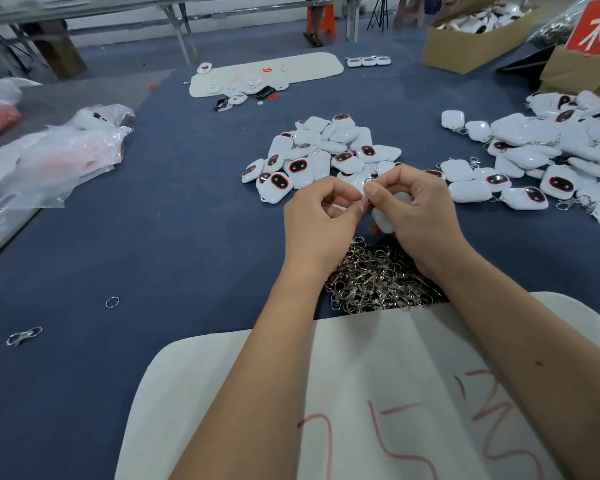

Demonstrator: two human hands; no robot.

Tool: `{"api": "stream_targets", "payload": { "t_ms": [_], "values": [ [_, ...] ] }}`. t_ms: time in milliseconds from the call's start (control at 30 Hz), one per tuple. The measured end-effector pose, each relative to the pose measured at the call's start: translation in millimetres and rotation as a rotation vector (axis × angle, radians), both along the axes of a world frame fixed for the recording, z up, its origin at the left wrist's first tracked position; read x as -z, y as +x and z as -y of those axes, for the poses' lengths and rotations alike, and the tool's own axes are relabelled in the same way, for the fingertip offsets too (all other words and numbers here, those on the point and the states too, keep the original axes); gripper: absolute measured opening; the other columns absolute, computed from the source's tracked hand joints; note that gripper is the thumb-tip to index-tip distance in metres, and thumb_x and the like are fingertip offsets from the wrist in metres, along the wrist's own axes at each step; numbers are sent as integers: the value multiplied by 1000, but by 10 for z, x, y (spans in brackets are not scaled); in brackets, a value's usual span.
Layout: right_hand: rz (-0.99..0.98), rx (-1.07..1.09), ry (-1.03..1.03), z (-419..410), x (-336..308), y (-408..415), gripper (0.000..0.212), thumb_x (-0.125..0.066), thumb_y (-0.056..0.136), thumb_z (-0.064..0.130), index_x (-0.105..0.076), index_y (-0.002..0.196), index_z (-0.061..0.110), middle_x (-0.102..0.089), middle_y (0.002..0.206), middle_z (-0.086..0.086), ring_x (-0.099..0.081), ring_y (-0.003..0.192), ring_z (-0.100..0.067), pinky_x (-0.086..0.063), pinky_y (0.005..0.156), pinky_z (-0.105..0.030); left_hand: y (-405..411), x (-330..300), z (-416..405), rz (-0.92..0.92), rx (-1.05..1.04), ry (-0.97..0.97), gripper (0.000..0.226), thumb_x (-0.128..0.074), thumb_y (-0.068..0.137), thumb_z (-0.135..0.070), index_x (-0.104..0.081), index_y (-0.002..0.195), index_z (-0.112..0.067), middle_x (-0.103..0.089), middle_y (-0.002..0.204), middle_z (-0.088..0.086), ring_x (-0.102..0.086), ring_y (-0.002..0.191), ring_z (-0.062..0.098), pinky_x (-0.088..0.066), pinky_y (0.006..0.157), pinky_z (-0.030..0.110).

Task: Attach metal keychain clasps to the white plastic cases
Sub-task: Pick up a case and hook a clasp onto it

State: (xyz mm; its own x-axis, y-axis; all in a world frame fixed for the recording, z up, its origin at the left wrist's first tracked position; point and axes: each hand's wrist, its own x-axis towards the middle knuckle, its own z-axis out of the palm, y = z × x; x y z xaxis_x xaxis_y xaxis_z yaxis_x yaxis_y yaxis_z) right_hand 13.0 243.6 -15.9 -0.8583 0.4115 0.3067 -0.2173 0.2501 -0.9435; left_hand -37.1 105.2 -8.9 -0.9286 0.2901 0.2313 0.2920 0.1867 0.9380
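Glossy plastic cases (312,157), shiny metal clasps (374,278)

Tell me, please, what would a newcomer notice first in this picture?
First, the two hands at the centre: the left hand and the right hand work a small metal ring at a white case. Beyond them lies a pile of white cases; below them, a heap of metal clasps.

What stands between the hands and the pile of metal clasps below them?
Nothing visible. The clasp pile lies open directly under the left hand and right hand, which hold a white case and a clasp ring.
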Motion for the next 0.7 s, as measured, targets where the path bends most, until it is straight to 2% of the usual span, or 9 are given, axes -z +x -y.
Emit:
{"api": "stream_targets", "payload": {
  "t_ms": [167, 300, 367, 467, 600, 700],
  "values": [
    [18, 4, 28, 7, 2, 6, 16, -71, 98, 22, -67, 87, 11, -75, 74, -5, -68, 50, -30, -58, 47, -39, -17, -3, -7, 70, -5, 15, 13, -83, 85, -15, -73, 78, -20, -61, 64, -16, -51, 59, 2, -47, 61, 20],
    [38, 108, 67, 5, 14, -10, 16, -73, 96, 24, -66, 89, 11, -74, 75, -7, -70, 53, -28, -56, 57, -35, -9, -19, -19, 111, -13, 37, 15, -78, 88, -12, -71, 77, -20, -67, 72, -7, -61, 72, 14, -56, 70, 35],
    [17, 200, 163, 17, 8, -5, 11, -73, 95, 21, -65, 95, 13, -73, 87, -3, -69, 54, -23, -56, 62, -33, 1, -31, -19, 132, -29, 57, 14, -77, 89, -14, -70, 78, -21, -70, 77, -3, -65, 77, 18, -58, 75, 38],
    [-45, 179, 233, 62, -34, 22, 5, -67, 99, 12, -69, 101, 15, -70, 94, 0, -66, 56, -16, -55, 61, -28, -5, -32, -18, 147, -38, 84, 14, -77, 90, -15, -70, 79, -19, -69, 76, -3, -63, 74, 13, -57, 73, 35],
    [-46, 89, 383, 108, -50, 36, 10, -66, 98, 8, -75, 96, 10, -70, 88, 9, -63, 76, -4, -55, 78, -32, -6, -44, -12, 152, -64, 100, 7, -75, 91, -14, -73, 84, -12, -66, 73, -6, -56, 66, 5, -47, 65, 23],
    [-29, 38, 369, 95, -44, 39, 6, -72, 96, 10, -75, 92, 11, -71, 77, 6, -64, 63, -7, -56, 69, -31, -4, -50, -6, 193, -60, 142, 12, -72, 94, -15, -71, 82, -18, -68, 72, -7, -58, 65, 4, -49, 64, 23]
  ]
}}
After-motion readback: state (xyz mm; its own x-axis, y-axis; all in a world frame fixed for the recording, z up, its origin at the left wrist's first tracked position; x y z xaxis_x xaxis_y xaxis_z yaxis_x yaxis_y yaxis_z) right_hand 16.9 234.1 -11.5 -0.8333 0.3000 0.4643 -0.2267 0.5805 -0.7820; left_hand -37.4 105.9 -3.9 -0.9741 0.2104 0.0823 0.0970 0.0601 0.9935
